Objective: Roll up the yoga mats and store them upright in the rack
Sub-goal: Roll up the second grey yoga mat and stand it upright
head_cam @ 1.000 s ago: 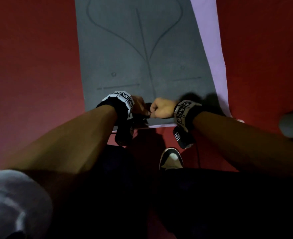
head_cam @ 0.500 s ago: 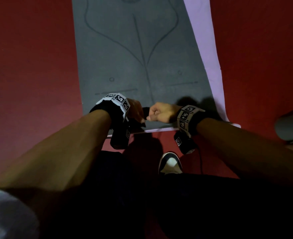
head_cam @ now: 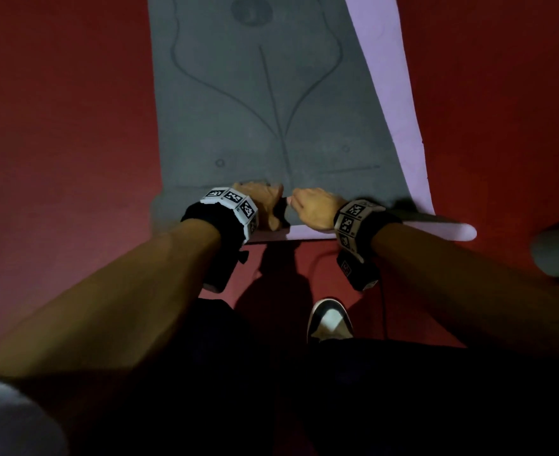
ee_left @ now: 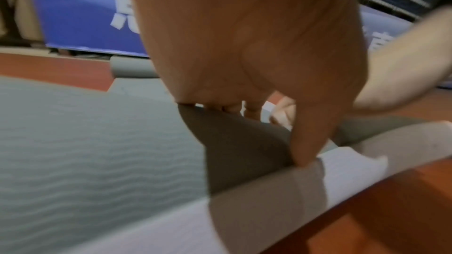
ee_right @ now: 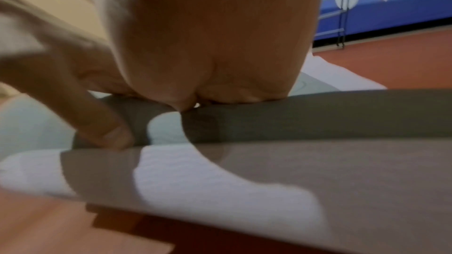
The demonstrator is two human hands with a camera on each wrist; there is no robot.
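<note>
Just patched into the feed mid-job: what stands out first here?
A grey mat lies flat on the red floor, with a lilac mat showing under it along its right and near edges. The left hand and right hand meet at the grey mat's near edge, starting the roll.

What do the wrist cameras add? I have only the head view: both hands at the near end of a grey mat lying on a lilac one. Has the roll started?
Observer: Yes; the right wrist view shows the grey mat's near edge curled up under the right hand.
Operator: And the left hand?
Observer: Its thumb tip presses where grey meets the lilac mat.
Operator: Anything beyond?
Observer: A grey roll lies at the mat's far end.
</note>
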